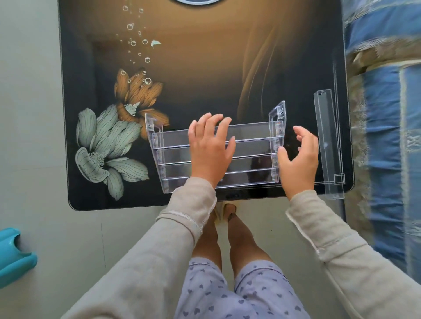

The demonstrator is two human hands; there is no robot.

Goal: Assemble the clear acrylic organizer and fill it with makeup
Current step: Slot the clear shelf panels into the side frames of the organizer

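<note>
Light soft, even, fairly bright, no hard shadows; glossy table (205, 79) gives faint reflections along its front edge; right hand (298, 159) slightly soft-edged; blue bedcover (385, 141) beyond the table's right edge heavily smeared; wide-angle lens bows the table's side edges.

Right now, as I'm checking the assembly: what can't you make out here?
Head view.
Middle of the organizer: under the left hand.
Right hand against the side panel or apart: unclear.
Round thing at top: cut off by the frame edge.
Bedding at right: blurred.
</note>
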